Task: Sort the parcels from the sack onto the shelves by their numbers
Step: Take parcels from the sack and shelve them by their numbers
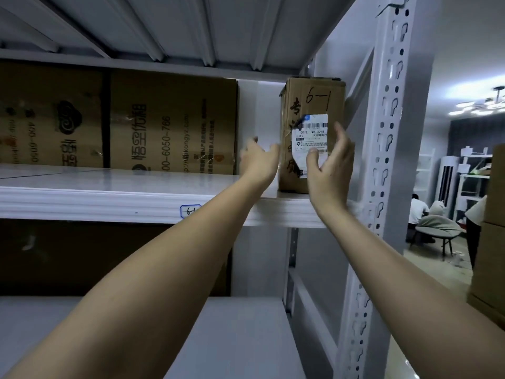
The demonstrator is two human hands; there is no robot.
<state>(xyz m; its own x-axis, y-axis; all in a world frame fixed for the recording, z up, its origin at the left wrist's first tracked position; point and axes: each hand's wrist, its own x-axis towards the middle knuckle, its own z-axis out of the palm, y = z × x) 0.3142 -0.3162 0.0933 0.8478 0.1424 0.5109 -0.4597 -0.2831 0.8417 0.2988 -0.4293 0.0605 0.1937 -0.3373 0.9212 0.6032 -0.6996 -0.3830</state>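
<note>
Parcel [311, 132] marked 6-1 stood at shelf's [109, 203] right end | left hand [258, 160], right hand [330, 165] released beside it | placing step apparently done | next: fetch another from sack

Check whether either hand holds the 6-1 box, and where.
Neither grips it. The box stands on the shelf; left hand and right hand are open beside it.

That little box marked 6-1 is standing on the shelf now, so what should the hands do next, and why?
Probably draw both hands back. The 6-1 box stands upright on the shelf, whose tag seems to match, and the left hand and right hand look open beside it.
</note>
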